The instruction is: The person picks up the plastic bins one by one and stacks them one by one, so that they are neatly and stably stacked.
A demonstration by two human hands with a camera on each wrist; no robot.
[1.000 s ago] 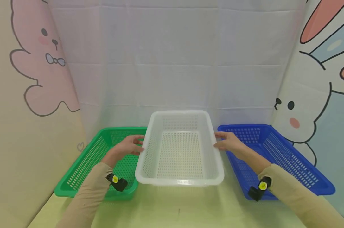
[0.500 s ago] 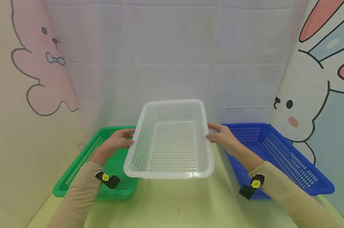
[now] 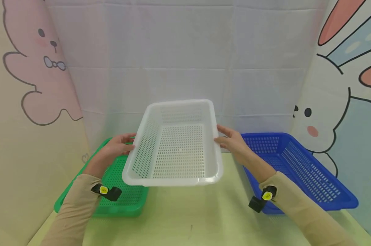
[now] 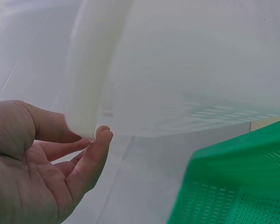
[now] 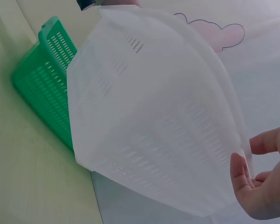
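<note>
Risk of the white basket (image 3: 176,147) slipping or tipping out of a light two-sided hold, since only its rim edges are caught and its near end hangs lower than its far end. Held clear of the table (image 3: 185,218), between the green basket (image 3: 111,191) and the blue basket (image 3: 299,171), leaning over the green one. Left hand (image 3: 113,150) with fingers (image 4: 91,161) loosely curled under the left rim, thumb on top; right hand (image 3: 231,141) likewise, fingers (image 5: 245,179) half open against the right rim.
</note>
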